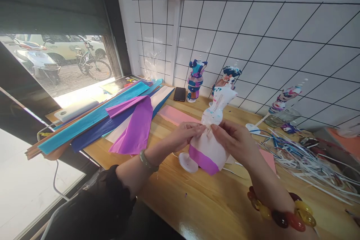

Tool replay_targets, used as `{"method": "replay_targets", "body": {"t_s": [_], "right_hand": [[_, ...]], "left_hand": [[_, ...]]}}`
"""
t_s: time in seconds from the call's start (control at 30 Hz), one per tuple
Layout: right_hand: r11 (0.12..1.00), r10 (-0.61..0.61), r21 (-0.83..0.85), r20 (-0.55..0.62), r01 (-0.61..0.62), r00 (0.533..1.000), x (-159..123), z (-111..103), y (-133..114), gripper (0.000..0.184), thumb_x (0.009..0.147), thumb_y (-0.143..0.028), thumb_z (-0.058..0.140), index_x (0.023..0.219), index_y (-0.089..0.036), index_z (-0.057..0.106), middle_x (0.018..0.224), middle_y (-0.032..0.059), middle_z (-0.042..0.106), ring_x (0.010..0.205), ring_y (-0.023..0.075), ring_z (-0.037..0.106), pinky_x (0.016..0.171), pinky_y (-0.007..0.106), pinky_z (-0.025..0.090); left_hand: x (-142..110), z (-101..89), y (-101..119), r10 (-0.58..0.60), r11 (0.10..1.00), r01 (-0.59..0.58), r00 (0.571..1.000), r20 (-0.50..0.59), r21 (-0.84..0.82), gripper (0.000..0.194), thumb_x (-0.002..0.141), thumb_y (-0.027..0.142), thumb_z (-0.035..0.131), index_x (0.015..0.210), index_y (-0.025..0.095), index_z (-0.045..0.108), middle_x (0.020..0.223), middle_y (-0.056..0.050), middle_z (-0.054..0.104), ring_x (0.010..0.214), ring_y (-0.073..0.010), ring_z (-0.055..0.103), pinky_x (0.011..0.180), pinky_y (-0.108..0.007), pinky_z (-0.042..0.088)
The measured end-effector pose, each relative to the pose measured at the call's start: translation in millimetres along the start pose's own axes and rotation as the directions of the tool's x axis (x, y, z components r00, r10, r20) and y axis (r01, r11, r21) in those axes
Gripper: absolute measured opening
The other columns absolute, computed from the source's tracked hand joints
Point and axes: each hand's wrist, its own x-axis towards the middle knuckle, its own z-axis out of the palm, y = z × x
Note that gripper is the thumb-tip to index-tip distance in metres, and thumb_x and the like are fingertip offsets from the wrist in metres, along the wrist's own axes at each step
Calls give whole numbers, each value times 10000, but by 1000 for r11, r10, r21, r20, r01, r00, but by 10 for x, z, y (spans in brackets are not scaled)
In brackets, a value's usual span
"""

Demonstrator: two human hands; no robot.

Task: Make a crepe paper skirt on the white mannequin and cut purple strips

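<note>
A small white mannequin figure with paint splashes stands on a round white base on the wooden table. Around its lower part sits a pale pink paper skirt with a purple band. My left hand pinches the skirt's paper at the figure's waist from the left. My right hand pinches the same spot from the right. Both hands' fingers are closed on the paper. A green bangle is on my left wrist and a beaded bracelet on my right.
Sheets of crepe paper in blue, purple, white and pink lie at the left. A phone and two more decorated figures stand by the tiled wall. A pile of paper strips and a glass bowl sit at the right.
</note>
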Motion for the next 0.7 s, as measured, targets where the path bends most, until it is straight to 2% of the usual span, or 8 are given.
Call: {"method": "replay_targets", "body": {"t_s": [0.13,0.23,0.3,0.37,0.43,0.53,0.6,0.7], "right_hand": [[999,23,26,-42,-22,999,9,-28,8,293,776,-483,551,720,-197,588,676,7,595,565,135,499,485,252,375],[995,12,101,-111,0,994,27,-88,43,292,762,-502,568,706,-216,589,598,-10,558,529,140,492,468,261,360],[986,1,164,-146,24,989,52,-132,91,287,755,-507,581,696,-227,583,599,-10,560,534,147,504,480,270,373],[978,-5,206,-192,45,981,84,-168,149,279,753,-504,591,696,-231,575,633,-4,571,552,149,513,500,275,388],[974,-11,218,-245,66,969,117,-190,201,282,752,-504,596,691,-230,565,655,1,571,561,148,514,511,278,396],[980,3,192,-296,56,955,151,-192,241,301,748,-508,598,668,-222,555,636,5,555,543,144,498,486,273,383],[983,31,183,-290,24,956,160,-177,244,299,744,-503,604,672,-215,566,627,5,555,538,139,494,474,265,376],[975,70,222,-270,-9,960,166,-145,243,298,736,-496,613,682,-204,584,633,6,572,550,135,506,480,255,387]], "left_hand": [[41,-46,4,-62,995,59,997,-39,-76,508,725,575,586,864,92,658,774,-95,644,693,-150,576,665,-279,446],[59,-58,25,-60,998,58,992,-107,-23,573,739,628,522,900,93,649,813,-109,645,712,-158,582,668,-287,451],[50,-46,38,64,993,-47,985,-162,109,535,764,602,512,925,106,635,868,-107,642,758,-161,583,692,-286,450],[22,-25,46,252,928,-173,944,-212,329,469,770,550,544,967,131,618,954,-105,629,832,-171,574,737,-296,445],[-16,-6,49,473,751,-281,860,-191,598,435,734,498,618,1012,165,602,1032,-101,607,922,-191,550,803,-317,428],[-58,-5,36,676,327,-415,730,96,849,516,650,467,712,1071,199,585,1066,-99,589,1019,-219,509,898,-355,378],[-60,-21,10,684,73,-482,661,308,873,534,637,478,720,1078,212,580,1047,-95,592,1012,-219,513,908,-366,364],[-39,-48,-38,653,-190,-496,580,486,847,458,687,487,678,1045,217,584,1019,-84,602,963,-205,530,865,-361,381]]}}
